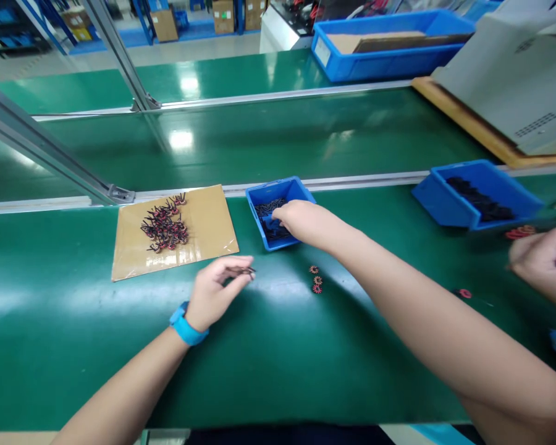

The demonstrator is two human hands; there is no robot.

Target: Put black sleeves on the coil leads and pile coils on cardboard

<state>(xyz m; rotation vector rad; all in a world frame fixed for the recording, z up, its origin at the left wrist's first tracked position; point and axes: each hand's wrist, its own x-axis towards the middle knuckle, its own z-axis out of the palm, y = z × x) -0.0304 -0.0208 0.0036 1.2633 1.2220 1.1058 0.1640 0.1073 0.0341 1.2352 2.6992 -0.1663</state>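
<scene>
My left hand (215, 289), with a blue wristband, hovers over the green table and pinches a small red-and-black coil with wire leads (245, 271) between its fingertips. My right hand (301, 221) reaches into a small blue bin (278, 188) of small black parts, fingers curled down among them; whether it grips one is hidden. Three small red coils (315, 279) lie on the table just in front of that bin. A pile of several finished coils (164, 225) rests on a brown cardboard sheet (204, 228) left of the bin.
A second blue bin (479, 193) of black parts stands at the right, with another person's hand (544, 262) near it and loose red coils (519, 233). A conveyor belt (259, 139) runs behind a metal rail. A big blue crate (389, 43) and grey housing (519, 74) stand at the back right.
</scene>
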